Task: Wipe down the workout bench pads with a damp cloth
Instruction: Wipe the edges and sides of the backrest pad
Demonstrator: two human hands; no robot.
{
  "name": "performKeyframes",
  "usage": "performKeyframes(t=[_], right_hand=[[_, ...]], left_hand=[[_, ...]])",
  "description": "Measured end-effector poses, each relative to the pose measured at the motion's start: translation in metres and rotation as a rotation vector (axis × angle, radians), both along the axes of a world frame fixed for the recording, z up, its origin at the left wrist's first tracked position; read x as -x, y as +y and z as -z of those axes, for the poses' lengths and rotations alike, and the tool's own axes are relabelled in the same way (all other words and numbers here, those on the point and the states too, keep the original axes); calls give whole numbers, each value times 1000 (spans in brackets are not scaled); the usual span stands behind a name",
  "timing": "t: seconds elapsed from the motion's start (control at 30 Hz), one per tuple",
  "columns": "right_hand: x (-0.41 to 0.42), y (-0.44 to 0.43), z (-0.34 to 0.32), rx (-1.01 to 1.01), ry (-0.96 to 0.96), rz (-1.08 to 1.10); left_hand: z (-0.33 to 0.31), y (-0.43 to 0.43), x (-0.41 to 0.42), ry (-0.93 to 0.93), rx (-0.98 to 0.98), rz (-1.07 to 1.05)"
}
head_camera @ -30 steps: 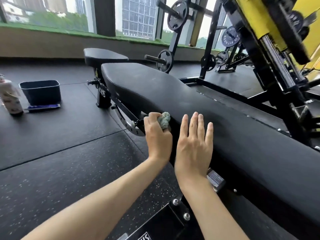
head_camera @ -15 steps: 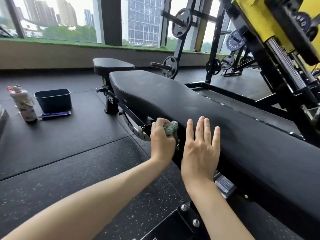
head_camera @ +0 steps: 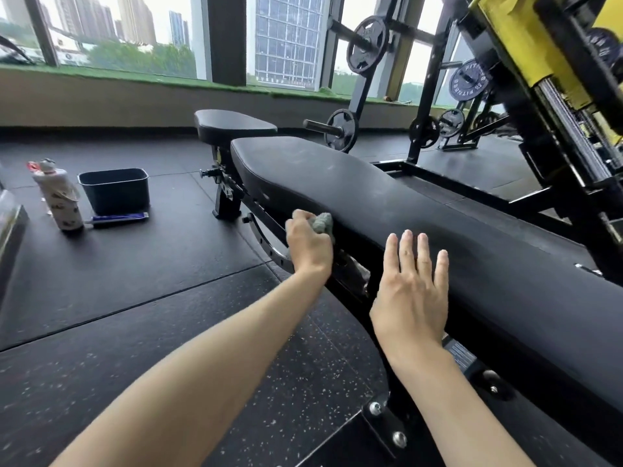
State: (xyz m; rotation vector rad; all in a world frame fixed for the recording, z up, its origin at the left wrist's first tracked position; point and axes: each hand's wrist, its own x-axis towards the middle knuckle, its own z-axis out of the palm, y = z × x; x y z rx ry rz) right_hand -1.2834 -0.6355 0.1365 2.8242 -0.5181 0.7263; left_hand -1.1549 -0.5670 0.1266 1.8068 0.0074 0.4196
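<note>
1. This is a gym's weights area. The landmark is the long black bench pad (head_camera: 404,203) of an adjustable workout bench.
2. Just past the bench pad's far end sits a smaller seat pad (head_camera: 232,124).
3. Behind the bench pad, a black rack (head_camera: 362,85) carries iron weight plates (head_camera: 367,45) on pegs. Further right hangs a plate printed "FITNESS" (head_camera: 468,80).
4. To the bench pad's right stands a yellow-and-black machine (head_camera: 512,38).
5. Left of the bench pad lies speckled rubber flooring (head_camera: 135,348).
6. Far behind the bench pad, wide windows (head_camera: 286,38) show high-rise towers.
</note>
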Motion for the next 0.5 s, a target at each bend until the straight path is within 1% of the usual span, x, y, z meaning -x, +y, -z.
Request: performKeyframes(t=[0.03,0.1,0.17,0.23,0.33,0.37,0.4,0.5], right_hand=[[-2,0,-4,0,20,-11],[-5,0,-11,2,52,-13],[-4,-1,-11,19,112,-15],[-3,0,-8,35,141,-16],[-7,3,-9,82,168,-1],[-11,3,-8,105,158,-3],[-15,2,-7,100,106,-5],[-17,9,2,93,-76,18]], left_hand=[[-1,-3,4,-34,-13,24],[7,-12,28,-154,-72,189],[17,-11,45,-212,-147,323],[16,-1,25,-210,-196,307],[6,7,-10,-94,-162,115],[5,5,-5,-84,-153,88],[7,0,8,-115,-156,110],[20,-1,46,-334,-200,298]])
